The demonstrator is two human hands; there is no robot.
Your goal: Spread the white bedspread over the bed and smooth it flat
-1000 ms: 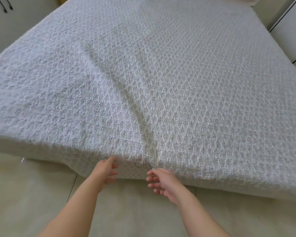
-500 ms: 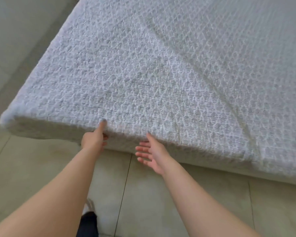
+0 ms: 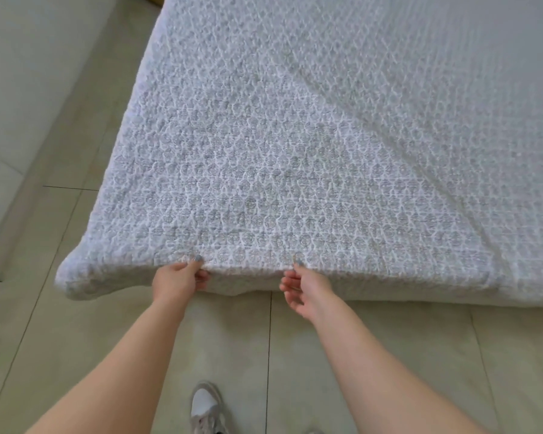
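Note:
The white bedspread (image 3: 295, 145), woven with a grey diamond pattern, covers the bed and hangs over its near edge. A long crease runs diagonally across it from the upper middle down to the right. My left hand (image 3: 177, 278) pinches the near hem, thumb on top, close to the bed's near left corner. My right hand (image 3: 306, 286) grips the same hem a little to the right, thumb on top and fingers curled under the cloth.
Pale floor tiles (image 3: 248, 355) lie between me and the bed. My grey and white shoe (image 3: 206, 408) stands below the hands. A light wall or cabinet face (image 3: 19, 73) runs along the left, with a narrow strip of floor beside the bed.
I have stepped left toward the bed's corner. Both hands, open at the hem before, have closed on the bedspread's edge.

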